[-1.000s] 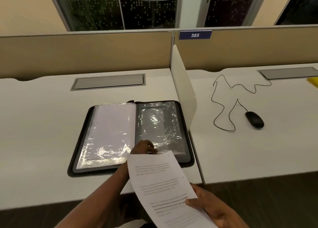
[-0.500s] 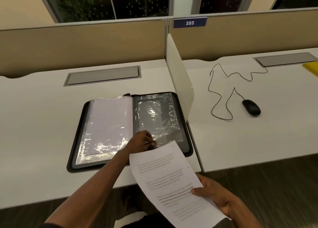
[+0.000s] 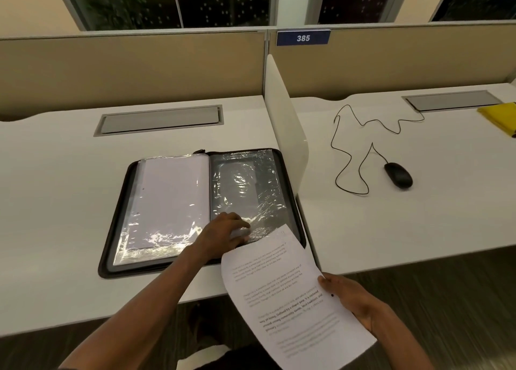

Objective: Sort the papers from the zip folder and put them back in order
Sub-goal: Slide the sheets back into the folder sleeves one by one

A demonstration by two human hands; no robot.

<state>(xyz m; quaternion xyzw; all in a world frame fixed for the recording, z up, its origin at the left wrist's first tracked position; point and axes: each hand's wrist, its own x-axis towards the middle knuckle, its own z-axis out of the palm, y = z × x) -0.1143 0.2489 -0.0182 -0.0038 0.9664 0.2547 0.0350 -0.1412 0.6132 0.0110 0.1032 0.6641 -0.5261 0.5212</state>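
Paper comes first from where I watch: a printed sheet [image 3: 290, 300] tilted in the air just off the desk's near edge, its top corner overlapping the folder's lower right corner. My right hand [image 3: 350, 300] holds it by the right edge, thumb on top of the page and fingers curled behind it. My left hand [image 3: 223, 234] reaches past the sheet's upper left onto the open zip folder [image 3: 201, 210], fingertips bent down on the crinkled clear sleeve [image 3: 248, 191] of the right-hand half; I cannot tell whether they pinch the plastic or only press on it. The folder lies flat on the white desk [image 3: 55, 202], its left half holding a sleeve with white pages [image 3: 170, 199] inside. Beyond the low divider panel [image 3: 284, 129], on the neighbouring desk, sit a black mouse [image 3: 398, 175] with a looping cable [image 3: 351, 146] and something yellow [image 3: 499, 115] at the far right edge.
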